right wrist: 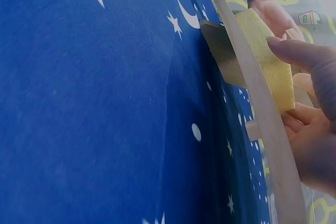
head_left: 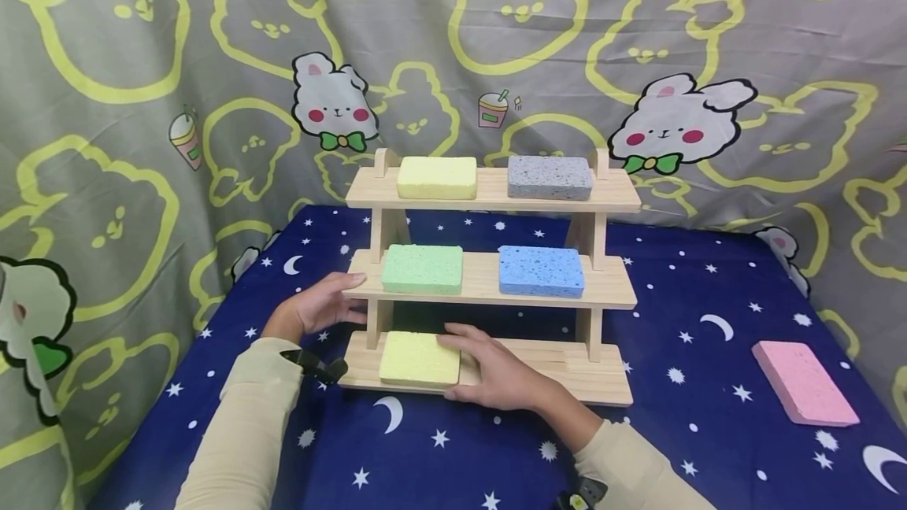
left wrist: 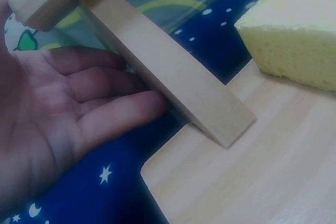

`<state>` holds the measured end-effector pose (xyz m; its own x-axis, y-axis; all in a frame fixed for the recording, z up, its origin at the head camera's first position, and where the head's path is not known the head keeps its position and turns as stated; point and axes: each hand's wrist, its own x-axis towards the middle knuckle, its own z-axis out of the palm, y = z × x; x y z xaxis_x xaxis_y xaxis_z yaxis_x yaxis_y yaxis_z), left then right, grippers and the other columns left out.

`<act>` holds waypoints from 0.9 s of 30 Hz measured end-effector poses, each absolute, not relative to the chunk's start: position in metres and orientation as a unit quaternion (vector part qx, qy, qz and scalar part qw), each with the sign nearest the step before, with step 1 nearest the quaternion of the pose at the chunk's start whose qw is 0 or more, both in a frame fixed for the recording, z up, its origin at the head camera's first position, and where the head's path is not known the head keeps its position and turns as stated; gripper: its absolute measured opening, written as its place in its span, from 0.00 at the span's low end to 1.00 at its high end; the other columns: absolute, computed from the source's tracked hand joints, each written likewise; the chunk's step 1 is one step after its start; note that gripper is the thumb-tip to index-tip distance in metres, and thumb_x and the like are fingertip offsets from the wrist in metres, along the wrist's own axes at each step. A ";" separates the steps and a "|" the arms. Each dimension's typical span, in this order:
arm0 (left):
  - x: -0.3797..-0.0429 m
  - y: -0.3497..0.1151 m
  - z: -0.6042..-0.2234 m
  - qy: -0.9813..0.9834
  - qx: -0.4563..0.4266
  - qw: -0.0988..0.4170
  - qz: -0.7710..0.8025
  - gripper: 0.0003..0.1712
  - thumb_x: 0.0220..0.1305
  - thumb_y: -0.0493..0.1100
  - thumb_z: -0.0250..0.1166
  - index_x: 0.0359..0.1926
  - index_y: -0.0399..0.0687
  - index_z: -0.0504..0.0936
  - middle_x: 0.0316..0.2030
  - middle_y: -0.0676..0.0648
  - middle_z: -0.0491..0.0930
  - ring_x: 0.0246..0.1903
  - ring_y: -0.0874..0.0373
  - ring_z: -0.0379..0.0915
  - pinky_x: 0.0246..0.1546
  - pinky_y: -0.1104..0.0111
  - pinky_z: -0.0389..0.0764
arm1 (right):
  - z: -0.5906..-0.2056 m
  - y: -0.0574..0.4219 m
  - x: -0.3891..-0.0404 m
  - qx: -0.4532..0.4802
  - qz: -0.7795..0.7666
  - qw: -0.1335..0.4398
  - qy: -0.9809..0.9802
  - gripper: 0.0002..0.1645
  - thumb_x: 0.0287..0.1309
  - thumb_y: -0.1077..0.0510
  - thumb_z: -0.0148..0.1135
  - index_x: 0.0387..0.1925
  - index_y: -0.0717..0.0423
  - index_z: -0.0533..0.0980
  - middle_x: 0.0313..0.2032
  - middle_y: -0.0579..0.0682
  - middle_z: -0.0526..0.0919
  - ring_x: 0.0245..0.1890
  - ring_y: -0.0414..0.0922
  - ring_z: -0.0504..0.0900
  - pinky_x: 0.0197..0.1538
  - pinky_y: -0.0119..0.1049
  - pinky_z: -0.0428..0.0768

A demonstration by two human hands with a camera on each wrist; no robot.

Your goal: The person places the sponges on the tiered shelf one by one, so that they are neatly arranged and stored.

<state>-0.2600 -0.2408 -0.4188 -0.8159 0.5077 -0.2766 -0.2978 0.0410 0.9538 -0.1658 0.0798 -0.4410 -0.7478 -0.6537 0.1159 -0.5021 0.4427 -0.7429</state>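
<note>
A three-tier wooden shelf rack (head_left: 538, 368) stands on the table. My left hand (head_left: 322, 307) holds its left side, thumb on the end of the middle board and fingers against the upright (left wrist: 173, 66) below. On the bottom board lies a yellow sponge (head_left: 418, 359), left of centre. My right hand (head_left: 499, 372) grips the right end of this sponge, with the thumb near the front edge and the fingers over the back corner. The right wrist view shows the thumb (right wrist: 299, 53) on the sponge's face.
The middle board carries a green sponge (head_left: 422, 268) and a blue sponge (head_left: 541, 271). Above them sit another yellow sponge (head_left: 437, 178) and a grey sponge (head_left: 549, 178). A pink sponge (head_left: 804, 382) lies on the dark blue starry cloth (head_left: 680, 431) at right. Behind hangs a patterned curtain (head_left: 425, 38).
</note>
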 end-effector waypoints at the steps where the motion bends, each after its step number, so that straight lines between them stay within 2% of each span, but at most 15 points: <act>1: -0.260 -0.241 -0.419 0.660 0.079 0.293 0.688 0.28 0.68 0.49 0.49 0.62 0.34 0.64 0.50 0.45 0.76 0.54 0.48 0.70 0.50 0.49 0.76 | -0.441 0.082 -0.165 -0.340 -0.404 0.093 0.844 0.42 0.48 0.49 0.71 0.65 0.49 0.66 0.68 0.56 0.59 0.67 0.52 0.60 0.63 0.52 0.65; 13: -0.259 -0.240 -0.418 0.665 0.082 0.297 0.681 0.33 0.68 0.49 0.48 0.65 0.30 0.58 0.53 0.43 0.73 0.54 0.49 0.70 0.50 0.49 0.75 | -0.445 0.103 -0.160 -0.311 -0.421 0.047 0.851 0.39 0.47 0.49 0.70 0.62 0.50 0.69 0.66 0.54 0.65 0.65 0.50 0.65 0.62 0.52 0.67; 18: -0.260 -0.240 -0.418 0.665 0.083 0.297 0.681 0.33 0.68 0.49 0.48 0.65 0.29 0.58 0.52 0.43 0.74 0.53 0.49 0.70 0.50 0.49 0.75 | -0.444 0.111 -0.156 -0.295 -0.425 0.035 0.855 0.39 0.48 0.50 0.71 0.62 0.53 0.69 0.65 0.53 0.66 0.65 0.50 0.66 0.62 0.53 0.67; 27: -0.260 -0.241 -0.418 0.667 0.083 0.295 0.680 0.33 0.68 0.50 0.48 0.65 0.30 0.59 0.53 0.43 0.73 0.54 0.48 0.70 0.50 0.50 0.76 | -0.442 0.127 -0.147 -0.261 -0.435 0.006 0.862 0.37 0.49 0.51 0.70 0.61 0.52 0.70 0.62 0.52 0.71 0.63 0.48 0.68 0.62 0.50 0.67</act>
